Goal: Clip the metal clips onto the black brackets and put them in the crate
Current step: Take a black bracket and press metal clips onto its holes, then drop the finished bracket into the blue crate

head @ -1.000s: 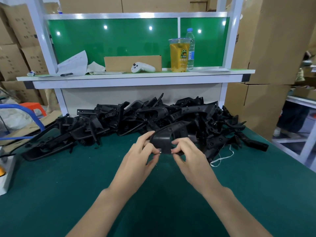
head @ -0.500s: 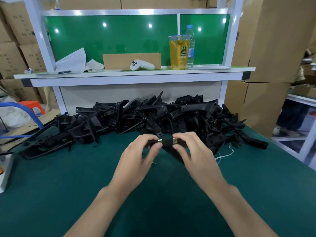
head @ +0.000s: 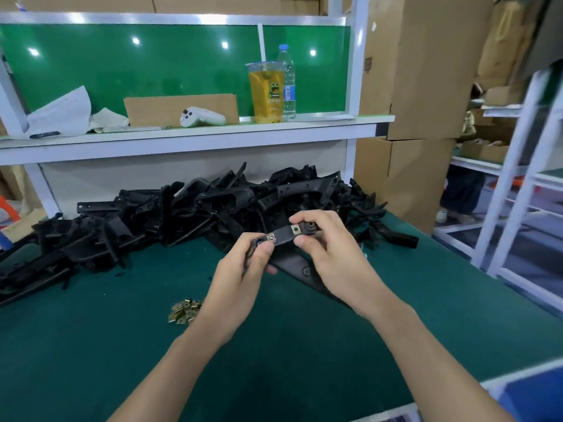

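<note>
Both hands hold one black bracket (head: 282,234) up over the green table mat (head: 91,345), just on the near side of the heap of black brackets (head: 182,214) that runs along the far edge of the table. The left hand (head: 243,269) pinches the bracket's left end between curled fingers and thumb, and the right hand (head: 332,254) pinches its right end the same way, forefinger on top and thumb beneath. Two metal clips sit on the narrow strap between the hands: the left clip (head: 270,237) touches the left thumb tip, and the right clip (head: 294,229) lies just beside the right forefinger. The wider part of the bracket hangs down and to the right, between the hands and under the right palm. A small pile of loose clips (head: 184,310) lies on the mat near the left wrist, partly hidden by it. On the white shelf (head: 213,138) beyond the heap stand a cup of yellow drink (head: 266,92) and a water bottle (head: 288,83), side by side, with a white controller (head: 201,117) and a cardboard piece (head: 170,109) to their left. A blue object with a pale rim (head: 536,391) shows at the near right corner; whether it is the crate I cannot tell.
</note>
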`<state>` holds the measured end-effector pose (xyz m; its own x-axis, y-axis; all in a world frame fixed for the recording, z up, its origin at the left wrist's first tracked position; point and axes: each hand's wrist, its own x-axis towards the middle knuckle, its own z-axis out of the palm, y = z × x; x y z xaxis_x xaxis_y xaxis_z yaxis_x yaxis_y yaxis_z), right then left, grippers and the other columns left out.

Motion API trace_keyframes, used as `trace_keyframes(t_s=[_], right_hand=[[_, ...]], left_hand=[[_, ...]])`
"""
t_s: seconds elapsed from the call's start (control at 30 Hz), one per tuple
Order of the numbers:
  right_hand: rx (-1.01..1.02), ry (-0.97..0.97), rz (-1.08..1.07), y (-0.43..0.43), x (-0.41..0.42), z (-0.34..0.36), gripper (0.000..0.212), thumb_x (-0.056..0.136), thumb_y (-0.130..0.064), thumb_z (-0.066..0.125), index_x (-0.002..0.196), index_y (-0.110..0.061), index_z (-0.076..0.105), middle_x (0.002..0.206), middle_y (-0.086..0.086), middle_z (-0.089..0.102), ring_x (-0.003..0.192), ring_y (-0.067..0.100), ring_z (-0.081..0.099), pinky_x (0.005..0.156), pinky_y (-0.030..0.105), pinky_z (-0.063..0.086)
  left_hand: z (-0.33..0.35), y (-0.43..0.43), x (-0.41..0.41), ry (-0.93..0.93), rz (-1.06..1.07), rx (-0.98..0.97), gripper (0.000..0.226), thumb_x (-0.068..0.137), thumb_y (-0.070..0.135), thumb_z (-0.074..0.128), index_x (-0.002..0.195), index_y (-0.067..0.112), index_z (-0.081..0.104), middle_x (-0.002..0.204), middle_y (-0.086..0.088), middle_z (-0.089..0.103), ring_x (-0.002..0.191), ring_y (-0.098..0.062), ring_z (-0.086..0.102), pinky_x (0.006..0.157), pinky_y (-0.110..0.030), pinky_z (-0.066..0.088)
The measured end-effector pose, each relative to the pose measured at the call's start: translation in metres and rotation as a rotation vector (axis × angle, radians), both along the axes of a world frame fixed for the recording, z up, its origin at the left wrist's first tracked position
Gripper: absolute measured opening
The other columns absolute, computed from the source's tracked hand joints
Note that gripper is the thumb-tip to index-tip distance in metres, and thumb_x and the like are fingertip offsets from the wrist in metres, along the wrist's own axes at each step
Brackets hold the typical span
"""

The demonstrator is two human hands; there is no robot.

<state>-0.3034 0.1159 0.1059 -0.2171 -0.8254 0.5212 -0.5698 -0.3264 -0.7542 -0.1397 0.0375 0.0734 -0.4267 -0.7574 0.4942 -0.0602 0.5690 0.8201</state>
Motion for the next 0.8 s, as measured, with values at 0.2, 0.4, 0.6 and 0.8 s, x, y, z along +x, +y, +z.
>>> trace_keyframes(t_s=[0.2,0.4,0.6,0.8], right_hand=[[0.044,-0.015,-0.089,0.027,-0.022,0.003,0.032,0.106,-0.023,0.042,0.122,-0.05,0.044,0.107,-0.025,0.063,0.082,0.0,0.061,0.062,0.013,0.045],[0.011,-0.016,-0.472,0.092,-0.1,-0.009,0.025,0.103,-0.024,0.048,0.123,-0.039,0.046,0.106,-0.019,0.065,0.075,-0.001,0.057,0.064,0.01,0.042],[-0.173,-0.261,-1.212,0.204,-0.174,-0.016,0.046,0.099,-0.019,0.052,0.143,-0.019,0.042,0.15,0.008,0.033,0.097,-0.019,0.051,0.067,0.018,0.034],[-0.171,-0.077,-1.269,0.205,-0.163,-0.021,0.046,0.1,-0.014,0.046,0.144,-0.021,0.042,0.16,0.008,0.021,0.147,0.024,0.019,0.108,0.05,0.036]], left_hand=[[-0.017,0.018,-0.06,0.111,-0.286,0.314,0.019,0.105,0.024,0.046,0.114,0.015,0.061,0.115,-0.006,0.072,0.112,-0.015,0.068,0.097,-0.029,0.052],[-0.027,0.081,-0.164,0.175,-0.428,0.425,0.011,0.101,0.021,0.056,0.103,0.016,0.065,0.097,-0.002,0.073,0.099,-0.015,0.069,0.084,-0.024,0.056],[-0.03,0.188,-0.266,-0.236,-0.788,0.422,0.054,0.098,0.031,0.062,0.148,0.024,0.042,0.129,0.021,0.053,0.114,0.015,0.052,0.095,-0.012,0.043],[-0.039,0.175,-0.258,-0.228,-0.682,0.322,0.041,0.1,0.031,0.056,0.138,0.041,0.043,0.139,0.017,0.05,0.091,-0.009,0.067,0.092,-0.024,0.051]])
